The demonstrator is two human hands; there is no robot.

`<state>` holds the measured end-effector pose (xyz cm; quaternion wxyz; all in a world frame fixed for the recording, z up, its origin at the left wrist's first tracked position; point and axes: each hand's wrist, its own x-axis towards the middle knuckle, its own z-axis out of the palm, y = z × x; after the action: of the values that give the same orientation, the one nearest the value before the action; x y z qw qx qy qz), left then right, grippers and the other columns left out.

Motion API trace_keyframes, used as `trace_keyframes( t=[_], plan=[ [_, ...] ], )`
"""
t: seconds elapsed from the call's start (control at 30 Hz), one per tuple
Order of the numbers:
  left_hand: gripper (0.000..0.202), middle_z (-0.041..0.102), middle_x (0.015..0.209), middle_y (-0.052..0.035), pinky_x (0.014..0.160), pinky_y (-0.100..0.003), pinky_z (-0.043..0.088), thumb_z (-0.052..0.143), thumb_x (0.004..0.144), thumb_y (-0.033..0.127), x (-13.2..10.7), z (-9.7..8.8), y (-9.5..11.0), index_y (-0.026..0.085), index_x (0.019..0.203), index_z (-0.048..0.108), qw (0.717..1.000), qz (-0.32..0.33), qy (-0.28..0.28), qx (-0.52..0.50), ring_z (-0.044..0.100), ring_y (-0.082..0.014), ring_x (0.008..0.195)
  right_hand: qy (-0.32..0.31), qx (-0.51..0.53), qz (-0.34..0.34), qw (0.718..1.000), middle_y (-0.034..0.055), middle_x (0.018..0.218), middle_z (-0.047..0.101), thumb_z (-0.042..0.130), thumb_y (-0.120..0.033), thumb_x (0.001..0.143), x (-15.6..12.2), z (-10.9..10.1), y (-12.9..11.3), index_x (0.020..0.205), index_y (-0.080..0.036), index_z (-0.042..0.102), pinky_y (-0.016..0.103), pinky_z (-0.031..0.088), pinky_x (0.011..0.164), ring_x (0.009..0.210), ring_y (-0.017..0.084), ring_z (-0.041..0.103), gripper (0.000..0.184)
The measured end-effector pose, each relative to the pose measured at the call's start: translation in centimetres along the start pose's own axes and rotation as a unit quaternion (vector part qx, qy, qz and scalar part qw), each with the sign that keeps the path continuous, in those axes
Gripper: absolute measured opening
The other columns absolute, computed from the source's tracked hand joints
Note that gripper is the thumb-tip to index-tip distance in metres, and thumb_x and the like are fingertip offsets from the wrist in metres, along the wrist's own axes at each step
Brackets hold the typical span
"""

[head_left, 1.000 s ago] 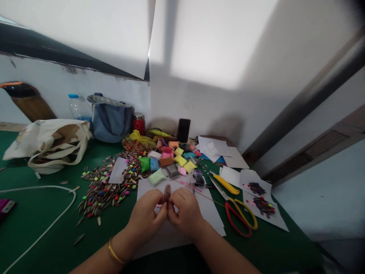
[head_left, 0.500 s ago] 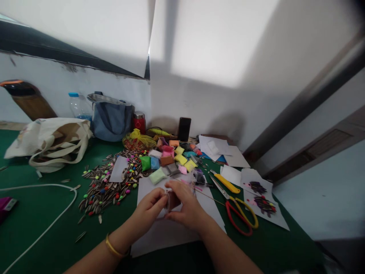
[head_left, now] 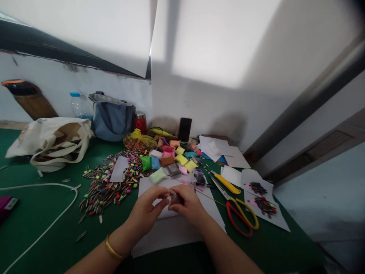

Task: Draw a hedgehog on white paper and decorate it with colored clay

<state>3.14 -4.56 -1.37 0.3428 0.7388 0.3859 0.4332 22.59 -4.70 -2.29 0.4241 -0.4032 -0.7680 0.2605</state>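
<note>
Over the white paper (head_left: pixel 159 238), my two hands meet at a small brown packet of modelling clay (head_left: pixel 176 198) in clear plastic. My right hand (head_left: pixel 189 205) curls round its right side, with the thumb below. On the left, my left hand (head_left: pixel 146 209) is closed, thumb and fingertips pinching the clear edge of the wrapper. Fingers hide much of the packet. Just behind lie more wrapped clay packets, among them a pale green one (head_left: pixel 157 176), a brown one (head_left: pixel 167 161) and a grey one (head_left: pixel 173 169).
Sunflower seeds mixed with coloured balls (head_left: pixel 105 194) spread at left. To the right are large scissors (head_left: pixel 228 197), a yellow utility knife (head_left: pixel 227 183) and papers with seed pictures (head_left: pixel 281 220). A phone (head_left: pixel 184 129), bags (head_left: pixel 112 118) and a white cable (head_left: pixel 61 217) stand or lie around.
Both hands have turned the brown packet, so less of its brown face shows. My left fingers have shifted slightly right along the wrapper's edge. The things on the table stay put.
</note>
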Motion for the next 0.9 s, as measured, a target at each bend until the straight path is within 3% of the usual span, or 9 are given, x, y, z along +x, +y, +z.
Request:
trace_keyframes(
  t=[0.1, 0.27, 0.43, 0.73, 0.9],
  plan=[
    [0.023, 0.059, 0.099, -0.0036, 0.081, -0.030, 0.051, 0.060, 0.090, 0.022, 0.0, -0.4, -0.3, 0.028, 0.109, 0.069, 0.993, 0.075, 0.012, 0.092, 0.059, -0.0169, 0.091, -0.003, 0.006, 0.014, 1.000, 0.0051, 0.098, 0.068, 0.075, -0.054, 0.077, -0.1, 0.1, 0.1, 0.110, -0.021, 0.065, 0.032, 0.044, 0.080, 0.090, 0.021, 0.059, 0.048],
    [0.025, 0.060, 0.098, -0.0035, 0.078, -0.028, 0.052, 0.063, 0.089, 0.023, 0.1, -0.7, -0.8, 0.030, 0.111, 0.071, 0.983, 0.113, 0.021, 0.139, 0.060, -0.0164, 0.089, -0.018, 0.008, 0.053, 0.998, 0.0003, 0.079, 0.062, 0.080, -0.046, 0.073, -0.1, 0.1, -0.3, 0.092, -0.019, 0.068, 0.028, 0.039, 0.069, 0.074, 0.017, 0.054, 0.035],
    [0.020, 0.062, 0.096, -0.0024, 0.078, -0.026, 0.053, 0.066, 0.088, 0.025, 0.3, -0.5, -1.0, 0.029, 0.107, 0.073, 0.988, 0.120, 0.008, 0.095, 0.062, -0.0153, 0.089, -0.032, 0.029, 0.066, 0.997, -0.0024, 0.069, 0.054, 0.080, -0.045, 0.074, -0.1, 0.2, -0.4, 0.074, -0.018, 0.064, 0.026, 0.034, 0.064, 0.067, 0.014, 0.049, 0.031],
    [0.016, 0.064, 0.093, -0.0034, 0.077, -0.027, 0.054, 0.067, 0.087, 0.025, 0.7, -0.8, -0.8, 0.028, 0.100, 0.075, 0.995, 0.093, -0.036, 0.000, 0.064, -0.0158, 0.087, -0.077, 0.181, 0.161, 0.967, -0.0040, 0.070, 0.054, 0.085, -0.047, 0.064, -0.4, 0.4, -0.6, 0.088, -0.019, 0.067, 0.022, 0.033, 0.054, 0.062, 0.012, 0.045, 0.042],
    [0.008, 0.061, 0.088, -0.0028, 0.074, -0.027, 0.054, 0.072, 0.082, 0.029, 0.6, -0.9, -0.3, 0.026, 0.089, 0.077, 0.993, 0.082, -0.056, -0.062, 0.064, -0.0155, 0.083, -0.105, 0.217, 0.164, 0.956, -0.0041, 0.070, 0.058, 0.088, -0.046, 0.058, -0.6, 0.3, -0.9, 0.086, -0.018, 0.068, 0.022, 0.035, 0.055, 0.063, 0.012, 0.048, 0.044]
  ],
)
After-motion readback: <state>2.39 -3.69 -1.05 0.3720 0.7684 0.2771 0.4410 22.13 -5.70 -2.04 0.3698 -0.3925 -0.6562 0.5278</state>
